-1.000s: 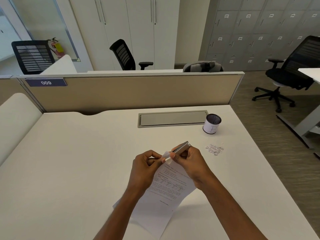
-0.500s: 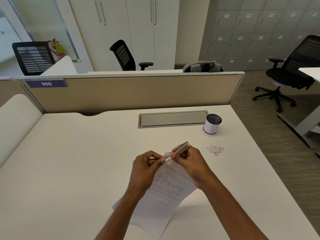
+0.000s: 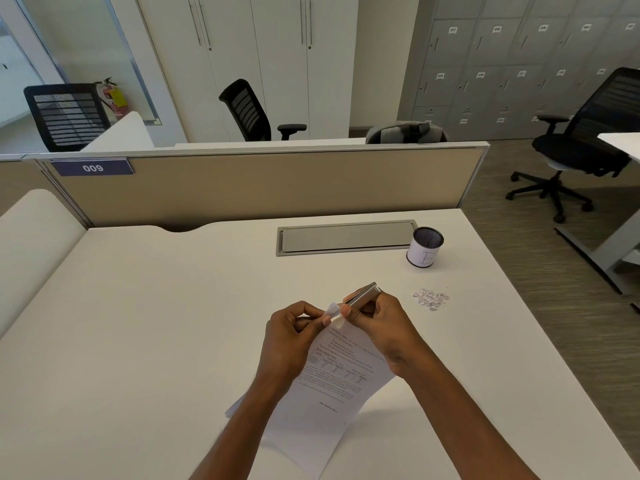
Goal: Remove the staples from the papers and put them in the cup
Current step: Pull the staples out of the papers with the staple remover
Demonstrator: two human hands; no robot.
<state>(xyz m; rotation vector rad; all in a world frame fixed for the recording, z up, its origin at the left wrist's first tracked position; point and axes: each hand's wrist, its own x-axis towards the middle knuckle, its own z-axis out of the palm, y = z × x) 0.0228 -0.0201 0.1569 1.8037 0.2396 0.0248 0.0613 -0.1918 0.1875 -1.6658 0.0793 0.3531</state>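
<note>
Your left hand (image 3: 294, 336) pinches the folded top corner of the papers (image 3: 341, 372) at frame center, while your right hand (image 3: 375, 318) is closed around a slim metal tool (image 3: 362, 293) working that corner. Keep the corner taut and lever gently so the thin sheets don't tear. The mesh cup (image 3: 424, 247) stands upper right; a small glinting pile (image 3: 431, 297) lies just below it.

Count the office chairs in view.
3: one black chair at far left behind the divider, one in the middle by the cupboards, one at right on the floor. Others may be hidden.
</note>
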